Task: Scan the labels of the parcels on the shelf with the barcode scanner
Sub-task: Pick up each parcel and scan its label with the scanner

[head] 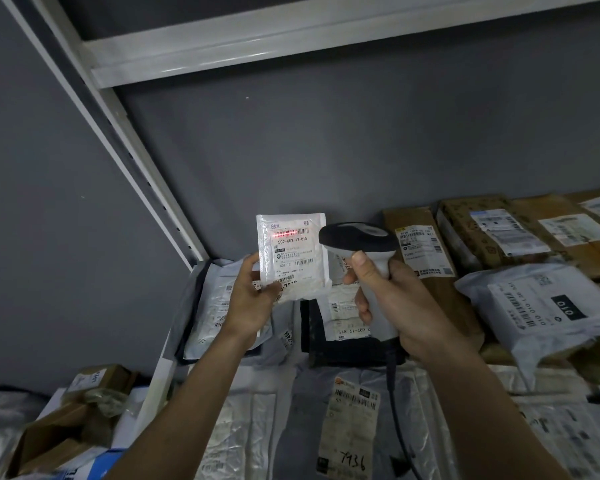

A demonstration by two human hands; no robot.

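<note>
My left hand holds a small white parcel upright by its lower left corner, label facing me. A red scan line glows across the barcode at the top of that label. My right hand grips the handle of a white and black barcode scanner, whose head points at the parcel from the right. Thumb lies up the handle's back. The scanner's dark cable hangs down beside my right forearm.
Brown cardboard boxes with labels stand at the back right of the shelf. A grey bag lies on the right, flat bags in front and under my hands. White shelf post slants at left; more boxes sit beyond it.
</note>
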